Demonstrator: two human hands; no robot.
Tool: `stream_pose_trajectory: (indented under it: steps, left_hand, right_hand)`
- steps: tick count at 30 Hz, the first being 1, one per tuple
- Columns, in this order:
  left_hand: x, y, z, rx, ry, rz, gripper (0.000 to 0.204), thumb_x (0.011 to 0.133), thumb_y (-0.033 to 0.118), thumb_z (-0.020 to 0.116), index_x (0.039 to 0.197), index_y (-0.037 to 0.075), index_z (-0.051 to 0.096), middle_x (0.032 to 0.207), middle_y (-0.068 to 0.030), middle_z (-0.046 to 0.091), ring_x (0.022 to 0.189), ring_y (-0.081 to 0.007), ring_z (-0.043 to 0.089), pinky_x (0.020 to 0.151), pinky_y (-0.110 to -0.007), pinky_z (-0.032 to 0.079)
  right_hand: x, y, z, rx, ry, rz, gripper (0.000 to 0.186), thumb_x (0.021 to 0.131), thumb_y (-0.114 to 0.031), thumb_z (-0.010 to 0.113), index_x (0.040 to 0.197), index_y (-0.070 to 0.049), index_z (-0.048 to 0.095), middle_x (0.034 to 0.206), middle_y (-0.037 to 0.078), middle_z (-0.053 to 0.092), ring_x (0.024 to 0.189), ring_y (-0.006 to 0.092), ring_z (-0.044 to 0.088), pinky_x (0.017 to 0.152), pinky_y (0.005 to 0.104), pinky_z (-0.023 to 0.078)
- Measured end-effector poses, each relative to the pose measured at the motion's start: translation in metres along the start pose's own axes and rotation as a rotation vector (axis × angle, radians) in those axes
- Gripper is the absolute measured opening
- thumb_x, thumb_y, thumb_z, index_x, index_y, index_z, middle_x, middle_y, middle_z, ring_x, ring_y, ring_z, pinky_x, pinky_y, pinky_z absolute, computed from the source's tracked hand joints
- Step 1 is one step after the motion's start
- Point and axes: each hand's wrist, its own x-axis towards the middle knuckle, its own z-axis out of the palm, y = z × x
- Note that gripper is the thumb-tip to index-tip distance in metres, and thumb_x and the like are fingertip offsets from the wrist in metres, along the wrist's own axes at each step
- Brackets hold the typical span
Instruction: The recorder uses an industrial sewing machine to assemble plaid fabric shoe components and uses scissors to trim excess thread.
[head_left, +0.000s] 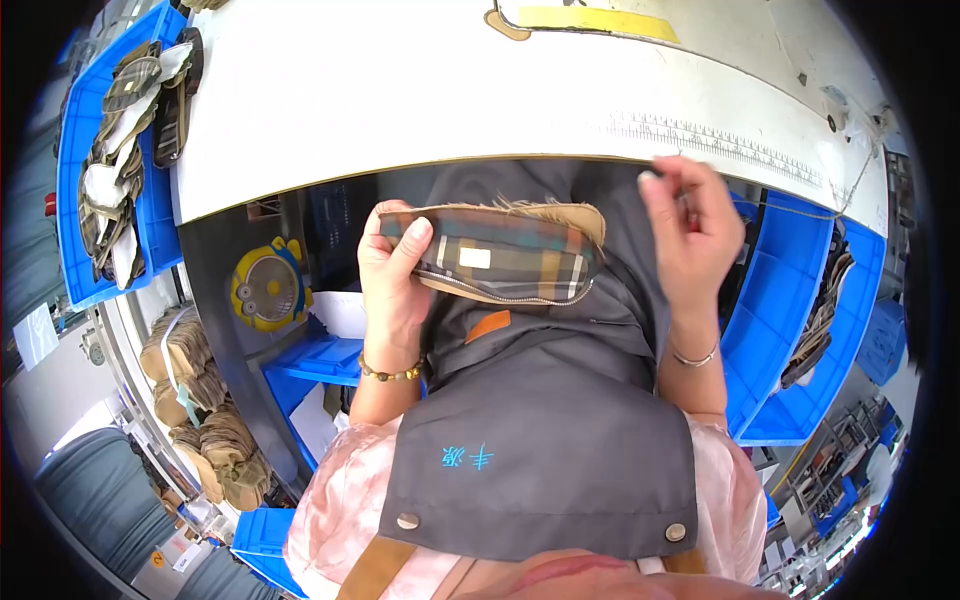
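Your left hand point(393, 245) has fingers closed on the left end of the plaid pouch point(515, 258), over your grey apron point(560, 415) before the desk point(400, 90), probably for steadiness; your right hand point(698, 225) is apart, fingers half curled, whether pinching something I cannot tell

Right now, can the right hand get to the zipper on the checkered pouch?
Probably yes: nothing seems to stand between the right hand and the zipper, and the left hand holds the checkered pouch by its left end.
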Motion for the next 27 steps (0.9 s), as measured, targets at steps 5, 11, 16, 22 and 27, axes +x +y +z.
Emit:
stream_pose_trajectory:
  steps: [5, 11, 16, 22, 27]
  left_hand:
    - [0.004, -0.001, 0.002, 0.005, -0.001, 0.024, 0.026, 0.088, 0.007, 0.073, 0.109, 0.006, 0.059, 0.099, -0.0029, 0.062, 0.091, -0.0147, 0.063, 0.083, -0.031, 0.054]
    - [0.010, 0.015, 0.021, 0.137, -0.005, 0.115, 0.023, 0.086, 0.004, 0.076, 0.104, 0.006, 0.060, 0.090, 0.0004, 0.064, 0.081, -0.0072, 0.059, 0.075, -0.022, 0.050]
    - [0.048, 0.054, 0.055, 0.423, -0.143, 0.108, 0.016, 0.096, 0.014, 0.067, 0.105, 0.002, 0.062, 0.090, 0.0005, 0.064, 0.081, -0.0053, 0.057, 0.073, -0.021, 0.048]
    - [0.138, 0.089, 0.093, 0.644, -0.411, -0.069, 0.019, 0.097, 0.021, 0.065, 0.103, 0.002, 0.064, 0.088, 0.0000, 0.065, 0.077, -0.0055, 0.058, 0.070, -0.022, 0.049]
    - [0.216, 0.101, 0.130, 1.151, -0.571, 0.087, 0.030, 0.090, 0.029, 0.075, 0.096, 0.000, 0.066, 0.082, -0.0012, 0.065, 0.074, -0.0075, 0.057, 0.069, -0.025, 0.049]
  right_hand:
    - [0.042, 0.019, -0.029, -0.572, 0.141, -0.145, 0.023, 0.086, -0.020, 0.076, 0.102, -0.005, 0.067, 0.090, 0.007, 0.065, 0.072, 0.0202, 0.062, 0.065, 0.0299, 0.050]
    - [0.075, 0.025, -0.034, -0.788, 0.157, -0.587, 0.027, 0.083, -0.018, 0.074, 0.108, -0.008, 0.069, 0.100, 0.006, 0.066, 0.078, 0.0248, 0.064, 0.066, 0.0340, 0.051]
    - [0.080, 0.006, -0.003, -0.474, -0.285, -0.967, 0.040, 0.072, -0.006, 0.067, 0.111, -0.013, 0.071, 0.103, 0.006, 0.067, 0.073, 0.0196, 0.061, 0.058, 0.0308, 0.049]
    - [0.116, -0.007, 0.019, -0.399, -0.364, -1.335, 0.034, 0.071, -0.013, 0.065, 0.103, -0.007, 0.071, 0.072, -0.002, 0.054, 0.055, 0.0100, 0.051, 0.047, 0.0254, 0.039]
    - [0.147, 0.009, 0.039, -0.502, -0.301, -1.389, 0.024, 0.071, -0.013, 0.067, 0.092, -0.002, 0.070, 0.066, -0.002, 0.052, 0.054, 0.0097, 0.053, 0.047, 0.0248, 0.041]
